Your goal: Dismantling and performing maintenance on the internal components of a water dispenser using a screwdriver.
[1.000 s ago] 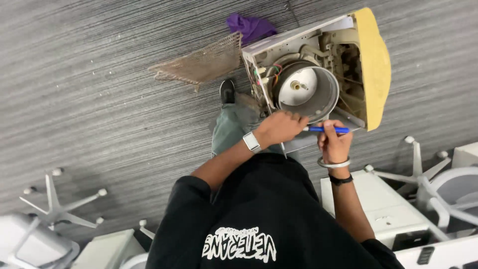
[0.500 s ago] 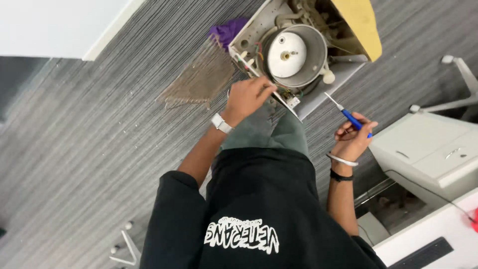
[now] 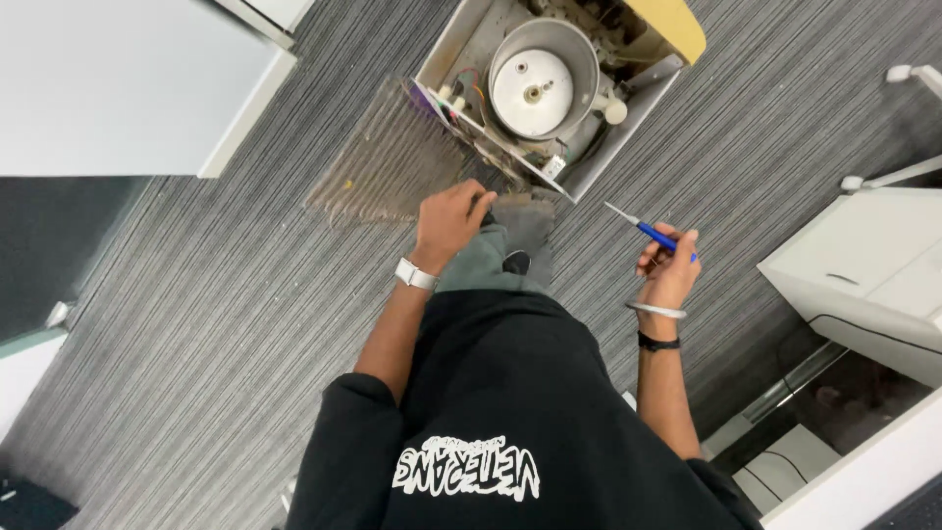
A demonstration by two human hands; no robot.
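Over the last second the right hand (image 3: 669,270) has drawn the blue-handled screwdriver (image 3: 650,230) out of the opened appliance (image 3: 599,147) and now holds it clamped in its fingers, tip in the air, well right of the casing; the left hand (image 3: 448,218), fingers curled, has slid to the near edge by the ribbed panel (image 3: 388,162); the metal drum (image 3: 543,74) lies exposed, so the screw work there seems paused.

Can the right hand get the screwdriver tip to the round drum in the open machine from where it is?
Probably yes. The right hand holds the screwdriver off to the side, and the drum lies uncovered; nothing stands between them.
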